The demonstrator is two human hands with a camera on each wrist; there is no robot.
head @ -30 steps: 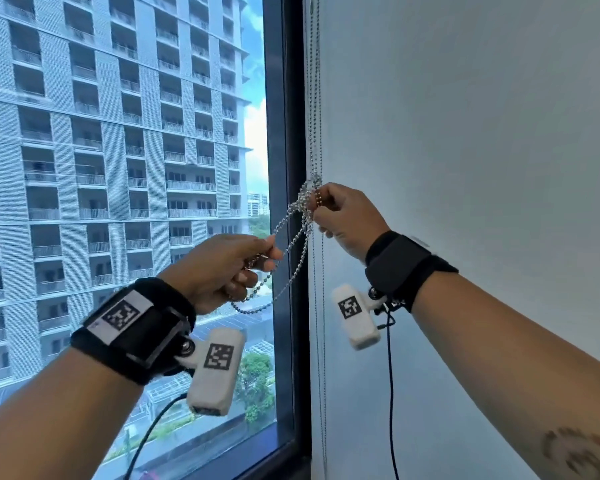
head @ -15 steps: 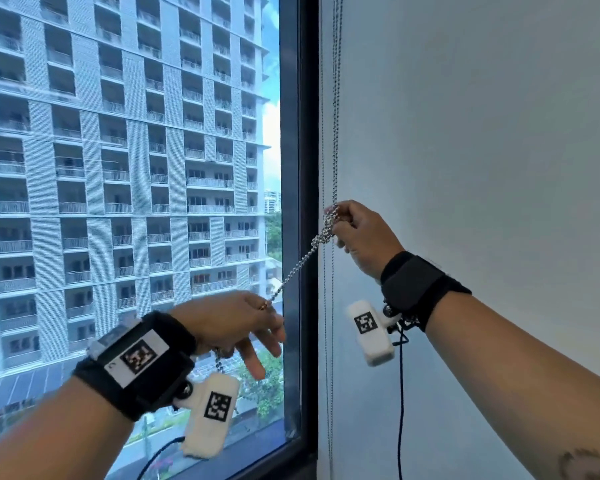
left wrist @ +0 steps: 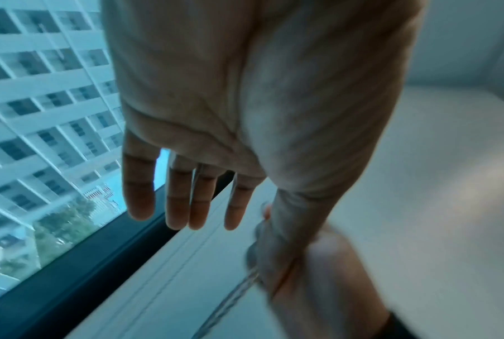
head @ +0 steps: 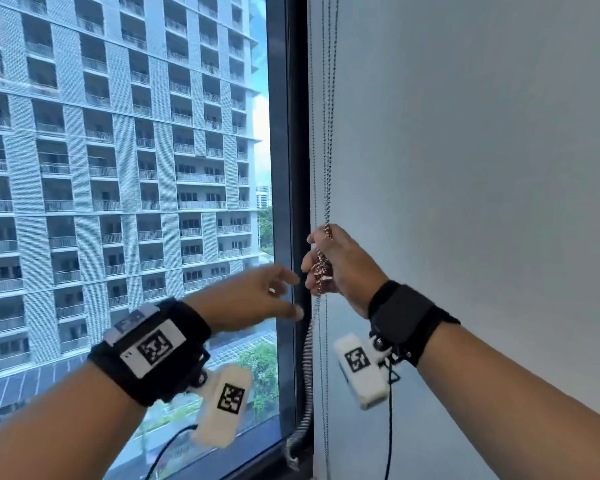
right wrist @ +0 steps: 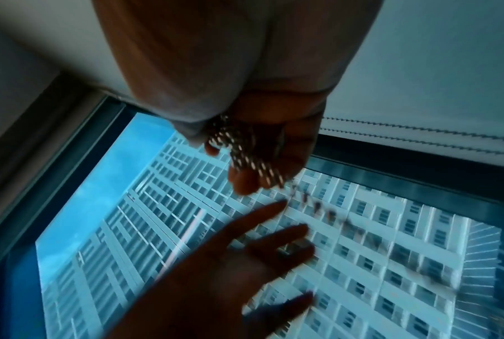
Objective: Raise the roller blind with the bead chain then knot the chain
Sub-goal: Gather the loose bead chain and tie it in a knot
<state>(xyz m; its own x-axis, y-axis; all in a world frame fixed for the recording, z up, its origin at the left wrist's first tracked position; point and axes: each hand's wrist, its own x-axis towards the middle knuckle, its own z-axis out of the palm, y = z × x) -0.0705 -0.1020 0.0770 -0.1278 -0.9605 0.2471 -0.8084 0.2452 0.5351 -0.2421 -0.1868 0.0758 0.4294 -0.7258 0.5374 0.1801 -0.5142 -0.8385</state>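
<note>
The metal bead chain (head: pixel 327 150) hangs down the wall edge beside the window frame. My right hand (head: pixel 340 268) grips it, fingers curled round a bunched knot (head: pixel 321 268) of beads, also seen in the right wrist view as the knot (right wrist: pixel 239 146). Below that hand the loose chain loop (head: pixel 307 362) hangs blurred, reaching the sill. My left hand (head: pixel 267 296) is just left of the knot, fingers spread and straight, holding nothing; the left wrist view shows its fingers (left wrist: pixel 186 201) bare. The blind itself is out of view.
A dark window frame (head: pixel 288 168) runs vertically between the glass and a white wall (head: pixel 482 202). Thin second cords (head: pixel 321 341) hang beside the chain. Outside stands a tall apartment block (head: pixel 118 150). A black cable (head: pixel 390 427) dangles from my right wrist.
My left hand has let go of the chain and opened. The loop it was pulling taut has dropped and swings below my right hand, which still holds the knot.
</note>
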